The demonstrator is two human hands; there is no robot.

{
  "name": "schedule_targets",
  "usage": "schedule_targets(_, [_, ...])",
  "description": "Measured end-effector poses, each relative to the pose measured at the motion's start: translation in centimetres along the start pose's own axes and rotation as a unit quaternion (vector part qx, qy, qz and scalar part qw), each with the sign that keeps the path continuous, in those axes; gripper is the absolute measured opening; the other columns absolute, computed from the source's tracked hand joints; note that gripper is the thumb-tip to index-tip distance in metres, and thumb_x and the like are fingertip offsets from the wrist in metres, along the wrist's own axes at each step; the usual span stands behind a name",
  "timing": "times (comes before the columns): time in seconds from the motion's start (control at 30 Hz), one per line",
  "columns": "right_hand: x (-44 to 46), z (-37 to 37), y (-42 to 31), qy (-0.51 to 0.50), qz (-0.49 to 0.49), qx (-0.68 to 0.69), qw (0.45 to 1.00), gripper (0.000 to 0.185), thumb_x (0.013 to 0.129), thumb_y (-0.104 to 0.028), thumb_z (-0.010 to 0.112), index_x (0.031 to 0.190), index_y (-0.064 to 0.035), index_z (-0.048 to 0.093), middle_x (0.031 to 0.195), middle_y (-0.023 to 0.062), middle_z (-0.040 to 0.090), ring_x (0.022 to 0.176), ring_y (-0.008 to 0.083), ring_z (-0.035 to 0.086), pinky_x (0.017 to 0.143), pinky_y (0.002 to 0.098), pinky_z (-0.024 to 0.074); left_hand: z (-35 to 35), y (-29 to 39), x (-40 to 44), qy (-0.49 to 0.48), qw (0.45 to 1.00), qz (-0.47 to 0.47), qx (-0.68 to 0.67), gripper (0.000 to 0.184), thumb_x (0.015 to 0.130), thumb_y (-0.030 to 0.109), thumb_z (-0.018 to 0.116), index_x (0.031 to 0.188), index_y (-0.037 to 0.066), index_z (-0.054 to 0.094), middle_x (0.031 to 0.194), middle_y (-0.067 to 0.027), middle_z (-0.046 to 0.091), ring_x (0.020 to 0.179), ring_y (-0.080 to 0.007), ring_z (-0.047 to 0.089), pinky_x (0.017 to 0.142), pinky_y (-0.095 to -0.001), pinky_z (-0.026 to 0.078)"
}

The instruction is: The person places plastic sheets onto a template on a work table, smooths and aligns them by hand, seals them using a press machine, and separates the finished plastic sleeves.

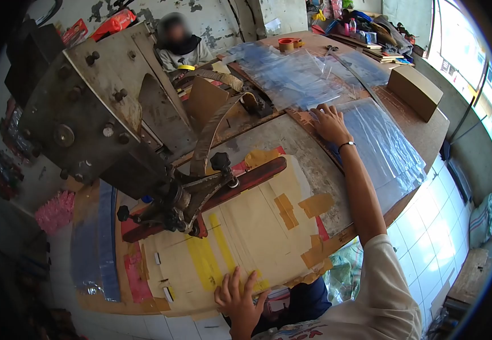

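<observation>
My left hand (pixel 239 299) rests on the front edge of the tan paper-covered bed (pixel 257 215), its fingers spread and nothing in them. Yellow and brown tape strips are stuck on this bed. Across its far side lies a long red-brown bar (pixel 251 180) of the press machine (pixel 98 119), which stands to the left. My right arm stretches to the right, where my right hand (pixel 332 124) lies with fingers apart at the far left corner of a pile of clear plastic sheets (pixel 379 144). Whether its fingertips have a sheet edge cannot be made out.
More clear plastic sheets (pixel 297 73) lie farther back, near a tape roll (pixel 286 45) and scissors (pixel 331 49). A cardboard box (pixel 415 90) sits at the table's right. Bluish plastic (pixel 94 243) lies at left. Another person (pixel 179 48) is behind the machine.
</observation>
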State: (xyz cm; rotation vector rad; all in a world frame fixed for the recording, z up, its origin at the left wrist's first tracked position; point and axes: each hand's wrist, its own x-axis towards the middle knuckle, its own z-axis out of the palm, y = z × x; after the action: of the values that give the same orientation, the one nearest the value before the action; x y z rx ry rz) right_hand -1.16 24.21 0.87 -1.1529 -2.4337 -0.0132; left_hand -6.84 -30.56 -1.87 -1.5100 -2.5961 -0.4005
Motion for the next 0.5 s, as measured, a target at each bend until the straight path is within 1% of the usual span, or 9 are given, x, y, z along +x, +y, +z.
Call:
schedule_targets(0.07, [-0.15, -0.20, 0.03, -0.014, -0.005, 0.002, 1.000, 0.038, 0.098, -0.027, 0.057, 0.134, -0.0166, 0.062, 0.138, 0.0050, 0.056, 0.130, 0.0285, 0.049, 0.104, 0.0526, 0.0390, 0.04, -0.18, -0.13, -0.004, 1.000, 0.002, 0.003, 0.064, 0.083, 0.058, 0.074, 0.137, 0.026, 0.061, 0.154, -0.0101, 0.044, 0.141, -0.0349, 0.034, 0.112, -0.0591, 0.018])
schedule_targets(0.17, [-0.13, 0.27, 0.20, -0.005, -0.012, -0.021, 1.000, 0.036, 0.100, -0.029, 0.055, 0.134, -0.0166, 0.062, 0.138, 0.0055, 0.057, 0.131, 0.0291, 0.049, 0.103, 0.0539, 0.0392, -0.06, -0.09, 0.01, -0.010, 1.000, 0.000, 0.001, 0.064, 0.083, 0.058, 0.074, 0.137, 0.026, 0.061, 0.154, -0.0104, 0.043, 0.142, -0.0349, 0.034, 0.112, -0.0592, 0.018])
schedule_targets(0.37, [-0.09, 0.26, 0.10, -0.037, -0.005, -0.036, 0.999, 0.036, 0.103, -0.032, 0.051, 0.132, -0.0127, 0.061, 0.148, 0.0059, 0.053, 0.135, 0.0296, 0.047, 0.103, 0.0557, 0.0392, -0.29, -0.02, 0.14, -0.015, 1.000, -0.004, -0.004, 0.065, 0.082, 0.058, 0.075, 0.137, 0.026, 0.061, 0.155, -0.0105, 0.043, 0.142, -0.0351, 0.034, 0.113, -0.0592, 0.018])
schedule_targets(0.47, [-0.30, 0.76, -0.04, -0.022, -0.004, -0.059, 0.998, 0.037, 0.103, -0.032, 0.050, 0.132, -0.0108, 0.060, 0.150, 0.0060, 0.053, 0.135, 0.0299, 0.048, 0.103, 0.0559, 0.0394, -0.47, 0.07, 0.11, -0.020, 1.000, -0.005, -0.007, 0.065, 0.082, 0.058, 0.075, 0.137, 0.025, 0.061, 0.155, -0.0107, 0.042, 0.142, -0.0354, 0.034, 0.113, -0.0592, 0.018])
schedule_targets(0.5, [-0.40, 0.76, -0.19, -0.015, -0.003, -0.060, 0.998, 0.035, 0.103, -0.031, 0.050, 0.130, -0.0115, 0.062, 0.147, 0.0061, 0.055, 0.134, 0.0299, 0.049, 0.102, 0.0551, 0.0404, -0.54, 0.07, 0.18, -0.020, 1.000, -0.005, -0.008, 0.065, 0.082, 0.058, 0.075, 0.137, 0.025, 0.061, 0.155, -0.0107, 0.042, 0.142, -0.0355, 0.034, 0.113, -0.0591, 0.018])
